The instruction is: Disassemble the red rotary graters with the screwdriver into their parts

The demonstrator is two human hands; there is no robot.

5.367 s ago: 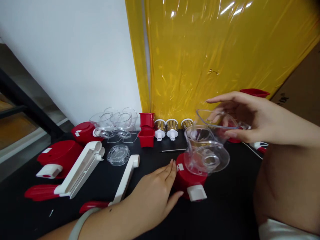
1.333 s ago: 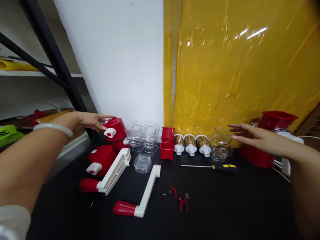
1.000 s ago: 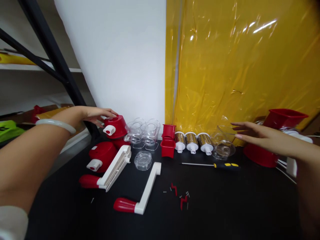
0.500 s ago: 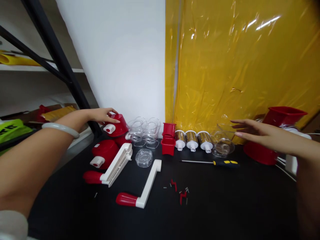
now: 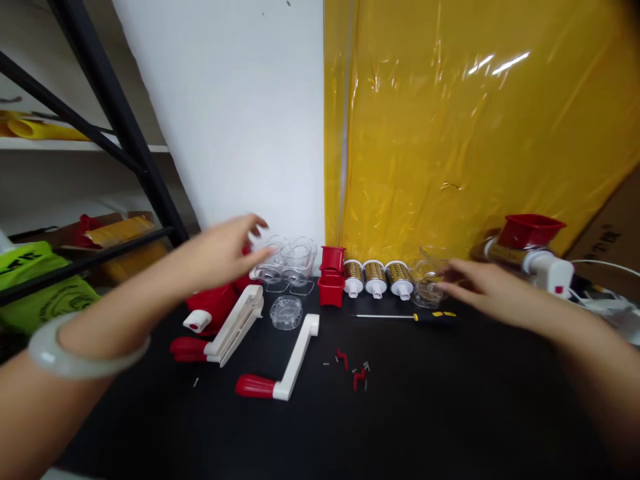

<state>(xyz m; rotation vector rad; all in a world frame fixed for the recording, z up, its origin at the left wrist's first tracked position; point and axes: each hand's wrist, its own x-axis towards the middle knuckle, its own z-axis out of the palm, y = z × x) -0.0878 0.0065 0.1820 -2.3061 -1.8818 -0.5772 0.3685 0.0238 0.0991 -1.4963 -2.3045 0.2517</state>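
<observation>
My left hand (image 5: 225,257), slightly blurred, has its thumb and fingers apart and holds nothing. It hovers over a red grater base (image 5: 217,310) and beside two clear plastic housings (image 5: 299,261), partly hiding another red part. At the right, my right hand (image 5: 483,290) has its thumb and fingertips apart at the edge of another clear plastic housing (image 5: 427,287); whether they touch it I cannot tell. Three metal grater drums (image 5: 375,277) with white ends stand just left of that housing. Two red hopper pieces (image 5: 331,290) stand beside the drums.
White crank handles with red grips (image 5: 297,363) lie left of centre, near a clear round cover (image 5: 286,312). A screwdriver (image 5: 430,318), small red clips (image 5: 359,380) and screws lie on the black table (image 5: 450,413). An assembled red grater (image 5: 533,233) stands far right.
My left hand has left the red base and moved right toward the clear housings. My right hand has come down and closer to the right clear housing. The view has shifted rightward.
</observation>
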